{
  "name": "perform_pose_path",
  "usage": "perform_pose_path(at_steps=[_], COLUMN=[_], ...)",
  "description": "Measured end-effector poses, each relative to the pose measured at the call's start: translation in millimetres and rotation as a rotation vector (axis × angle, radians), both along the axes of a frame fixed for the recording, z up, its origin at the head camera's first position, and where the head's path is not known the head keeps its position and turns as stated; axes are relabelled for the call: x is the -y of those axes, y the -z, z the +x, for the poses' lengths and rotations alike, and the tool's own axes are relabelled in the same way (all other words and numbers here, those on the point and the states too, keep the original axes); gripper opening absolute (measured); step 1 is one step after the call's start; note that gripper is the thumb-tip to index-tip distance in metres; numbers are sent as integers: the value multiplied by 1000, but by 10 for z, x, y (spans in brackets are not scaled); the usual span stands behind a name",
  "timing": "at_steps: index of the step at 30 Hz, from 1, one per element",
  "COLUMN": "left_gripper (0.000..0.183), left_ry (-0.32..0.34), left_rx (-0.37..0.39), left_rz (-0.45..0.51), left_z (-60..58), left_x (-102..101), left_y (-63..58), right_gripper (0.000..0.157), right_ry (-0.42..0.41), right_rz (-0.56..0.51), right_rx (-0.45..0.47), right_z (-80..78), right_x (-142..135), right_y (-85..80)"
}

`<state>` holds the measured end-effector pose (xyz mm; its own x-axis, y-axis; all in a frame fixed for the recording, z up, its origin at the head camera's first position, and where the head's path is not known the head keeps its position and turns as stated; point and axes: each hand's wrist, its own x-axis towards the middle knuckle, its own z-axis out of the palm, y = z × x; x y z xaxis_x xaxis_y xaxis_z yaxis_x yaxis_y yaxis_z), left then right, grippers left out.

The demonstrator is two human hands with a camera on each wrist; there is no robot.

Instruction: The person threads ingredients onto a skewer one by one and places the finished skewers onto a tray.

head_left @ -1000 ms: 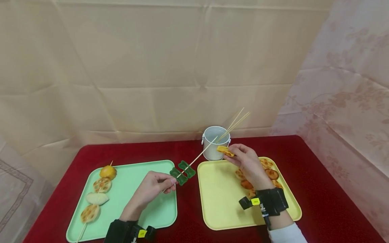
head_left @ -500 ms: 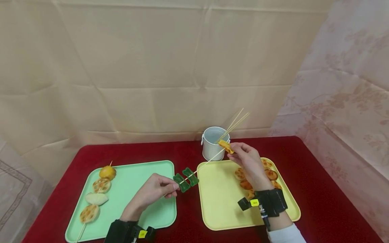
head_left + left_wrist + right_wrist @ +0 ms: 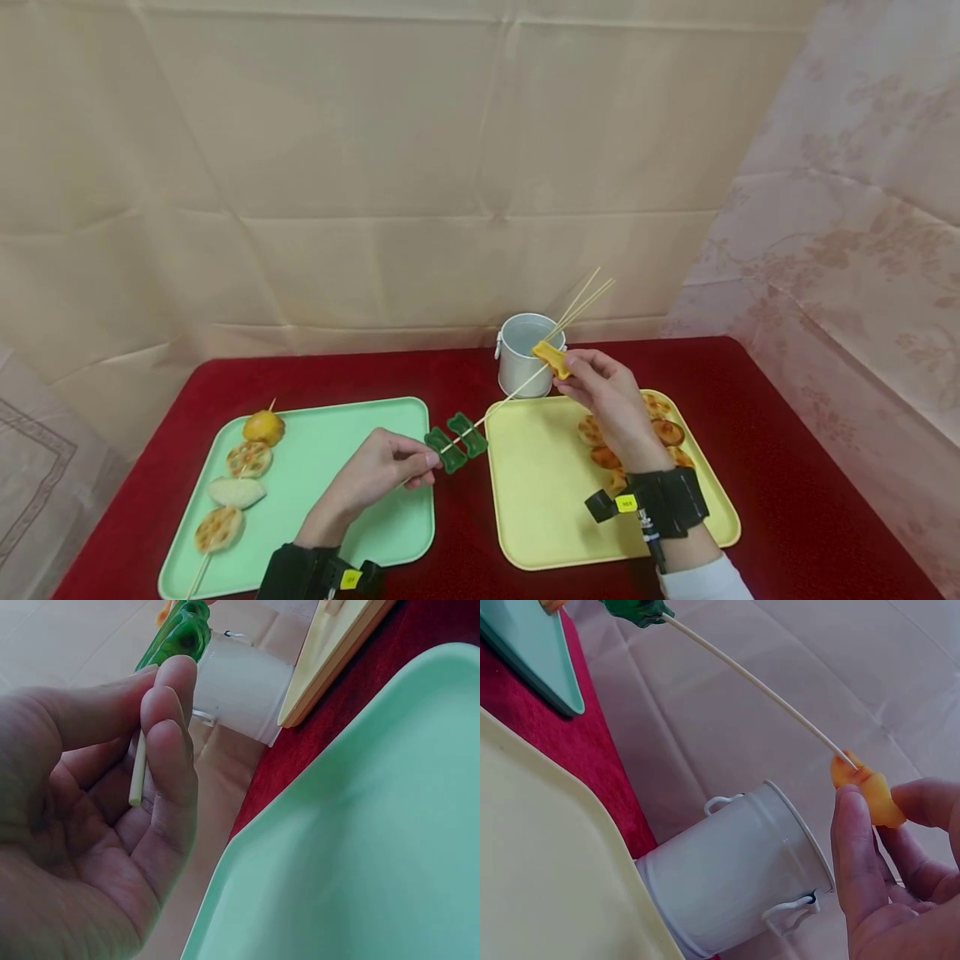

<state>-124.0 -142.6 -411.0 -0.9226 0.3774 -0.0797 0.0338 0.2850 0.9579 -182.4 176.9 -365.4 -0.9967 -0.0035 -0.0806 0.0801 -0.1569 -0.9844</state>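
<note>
My left hand [image 3: 382,467] pinches the lower end of a thin wooden skewer [image 3: 510,397] between thumb and fingers. Just past the fingertips, two green bow-tie-shaped food pieces [image 3: 456,443] are threaded on it. My right hand [image 3: 611,404] pinches a yellow, wavy-edged food piece [image 3: 551,358] at the skewer's far end. In the right wrist view the skewer's tip meets this yellow piece [image 3: 870,796]; how deep it goes cannot be seen. The skewer's blunt butt end [image 3: 137,784] shows under the left fingers in the left wrist view.
A white bucket [image 3: 517,371] with several skewers [image 3: 577,312] stands behind the hands. On the left, a green tray [image 3: 345,533] bears a loaded skewer with a lotus-root-like slice [image 3: 219,529]. A yellow tray [image 3: 555,517] on the right holds several food pieces [image 3: 667,432] beneath my right arm.
The skewer in my left hand has tilted lower and shifted slightly right, so its tip now meets the yellow piece. My right hand has turned that piece more upright.
</note>
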Motion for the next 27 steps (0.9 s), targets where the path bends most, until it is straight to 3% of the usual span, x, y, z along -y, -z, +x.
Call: perform_pose_path(at_steps=[11, 27], left_gripper=[24, 25], left_ry=[-31, -50], left_rx=[-3, -22], left_rz=[-4, 11], left_z=[6, 8], left_x=[-8, -27], left_y=[6, -29], right_gripper=[50, 49], right_ry=[-54, -146], right_rz=[124, 156], right_rx=[-69, -59], right_z=[26, 68], right_x=[41, 84], right_y=[0, 3])
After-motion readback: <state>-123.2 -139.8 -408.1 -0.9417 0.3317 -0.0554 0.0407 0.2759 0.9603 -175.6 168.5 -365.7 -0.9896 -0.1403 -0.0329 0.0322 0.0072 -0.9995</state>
